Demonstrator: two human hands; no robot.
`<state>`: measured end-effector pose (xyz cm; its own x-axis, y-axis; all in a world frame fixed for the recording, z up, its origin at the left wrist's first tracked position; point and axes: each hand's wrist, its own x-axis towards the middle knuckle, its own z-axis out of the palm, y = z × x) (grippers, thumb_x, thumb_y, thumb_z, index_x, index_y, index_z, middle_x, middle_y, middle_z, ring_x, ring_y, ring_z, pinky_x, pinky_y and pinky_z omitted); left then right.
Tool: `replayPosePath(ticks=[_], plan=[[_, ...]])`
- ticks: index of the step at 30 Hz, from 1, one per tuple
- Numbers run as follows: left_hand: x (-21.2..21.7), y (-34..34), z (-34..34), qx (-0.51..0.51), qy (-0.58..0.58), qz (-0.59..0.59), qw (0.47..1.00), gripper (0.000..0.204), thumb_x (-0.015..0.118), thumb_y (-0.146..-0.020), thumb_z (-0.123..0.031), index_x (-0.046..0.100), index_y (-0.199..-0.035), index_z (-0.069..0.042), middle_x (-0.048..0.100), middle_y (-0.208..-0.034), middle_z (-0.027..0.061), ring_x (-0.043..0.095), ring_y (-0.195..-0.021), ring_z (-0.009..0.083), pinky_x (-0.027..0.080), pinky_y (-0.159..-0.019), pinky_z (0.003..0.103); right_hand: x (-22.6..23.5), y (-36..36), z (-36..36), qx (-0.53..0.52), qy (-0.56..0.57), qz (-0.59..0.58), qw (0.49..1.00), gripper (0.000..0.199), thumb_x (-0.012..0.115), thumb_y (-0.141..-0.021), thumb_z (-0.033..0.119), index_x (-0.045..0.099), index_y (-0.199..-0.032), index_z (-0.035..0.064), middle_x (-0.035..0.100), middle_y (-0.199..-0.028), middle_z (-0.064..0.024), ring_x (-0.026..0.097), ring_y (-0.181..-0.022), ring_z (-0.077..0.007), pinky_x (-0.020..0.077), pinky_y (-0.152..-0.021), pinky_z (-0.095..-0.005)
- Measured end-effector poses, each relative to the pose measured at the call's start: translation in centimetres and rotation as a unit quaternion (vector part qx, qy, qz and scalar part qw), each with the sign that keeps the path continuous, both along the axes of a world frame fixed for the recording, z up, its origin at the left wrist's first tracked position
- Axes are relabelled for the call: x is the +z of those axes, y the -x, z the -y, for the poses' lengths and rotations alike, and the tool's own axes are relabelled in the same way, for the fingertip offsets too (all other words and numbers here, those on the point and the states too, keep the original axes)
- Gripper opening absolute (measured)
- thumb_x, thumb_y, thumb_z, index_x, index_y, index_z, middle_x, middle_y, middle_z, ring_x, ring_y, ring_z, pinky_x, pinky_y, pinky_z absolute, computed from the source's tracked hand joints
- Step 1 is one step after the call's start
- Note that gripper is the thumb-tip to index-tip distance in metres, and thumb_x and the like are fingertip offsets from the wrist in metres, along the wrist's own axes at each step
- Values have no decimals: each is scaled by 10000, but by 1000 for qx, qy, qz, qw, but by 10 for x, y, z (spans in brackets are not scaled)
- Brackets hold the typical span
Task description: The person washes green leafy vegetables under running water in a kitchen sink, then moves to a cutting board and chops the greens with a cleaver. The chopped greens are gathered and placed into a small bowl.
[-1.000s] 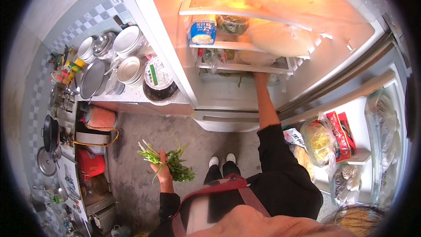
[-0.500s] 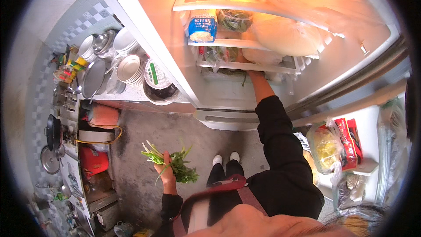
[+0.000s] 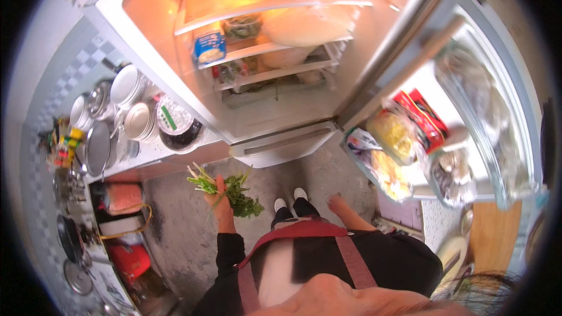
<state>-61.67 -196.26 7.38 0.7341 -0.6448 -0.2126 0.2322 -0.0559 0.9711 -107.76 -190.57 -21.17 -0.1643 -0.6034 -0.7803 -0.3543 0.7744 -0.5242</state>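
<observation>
My left hand (image 3: 219,197) is closed round the stems of a bunch of leafy greens (image 3: 242,195). The pale stalks point to the upper left and the leaves hang out to the right, above the floor. My right hand (image 3: 338,203) is low in front of the refrigerator (image 3: 257,124), apart from its shelves. It is small and blurred, so I cannot make out its fingers; nothing shows in it. Inside the lit refrigerator are a blue-and-white packet (image 3: 209,47), bagged greens (image 3: 242,26) and a large pale bag (image 3: 304,26).
The refrigerator door stands open at the right, its racks holding a red packet (image 3: 422,122), a bag of yellow food (image 3: 393,136) and other bags. Stacked bowls (image 3: 139,122), a covered pot (image 3: 175,124) and pans line the left counter. A red container (image 3: 129,260) sits beneath it.
My right hand has come out of the refrigerator's lower shelf and down toward my right side. The view has turned to the right, showing more of the open door. My left hand still holds the greens.
</observation>
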Motion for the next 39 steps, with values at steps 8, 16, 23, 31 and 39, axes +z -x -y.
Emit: replayPosePath(ticks=[8, 16, 23, 31, 39], plan=[[4, 18, 13, -153, 19, 41, 987, 240, 752, -924, -214, 593, -820, -68, 537, -720, -40, 488, -613, 63, 395, -557, 243, 207, 328, -94, -638, 500, -93, 578, 459, 508, -1032, 354, 565, -1276, -30, 627, -1281, -158, 623, -1142, -243, 526, -949, -409], [50, 111, -7, -361, 20, 190, 913, 302, 751, -924, -222, 613, -731, -36, 556, -645, -21, 497, -604, 69, 400, -547, 266, 318, 268, 10, -422, 598, -240, 637, 555, 432, -1077, 302, 330, -1511, -27, 424, -1483, -223, 406, -1377, -296, 311, -1153, -389], [37, 262, -91, -626, 86, 209, 747, 217, 753, -894, -178, 713, -952, 27, 704, -794, 57, 630, -734, 122, 514, -689, 325, 342, 246, -39, -361, 550, -271, 703, 668, 403, -1052, 455, 382, -1464, -71, 414, -1431, -304, 345, -1384, -421, 252, -1179, -488], [-28, 443, -219, -806, 160, 353, 448, 260, 775, -859, -194, 711, -1005, 11, 730, -837, 77, 653, -781, 142, 526, -717, 356, 406, 83, -202, -48, 624, -140, 767, 522, 658, -927, 182, 450, -1375, 12, 485, -1248, -215, 475, -1178, -393, 395, -1047, -490], [8, 599, -255, -765, 100, 237, 591, 252, 795, -838, -205, 731, -943, 15, 732, -827, 108, 674, -755, 174, 524, -699, 353, 405, 279, -359, -292, 507, -236, 775, 318, 627, -950, 121, 626, -1244, 0, 682, -1124, -201, 653, -1076, -309, 514, -938, -394]])
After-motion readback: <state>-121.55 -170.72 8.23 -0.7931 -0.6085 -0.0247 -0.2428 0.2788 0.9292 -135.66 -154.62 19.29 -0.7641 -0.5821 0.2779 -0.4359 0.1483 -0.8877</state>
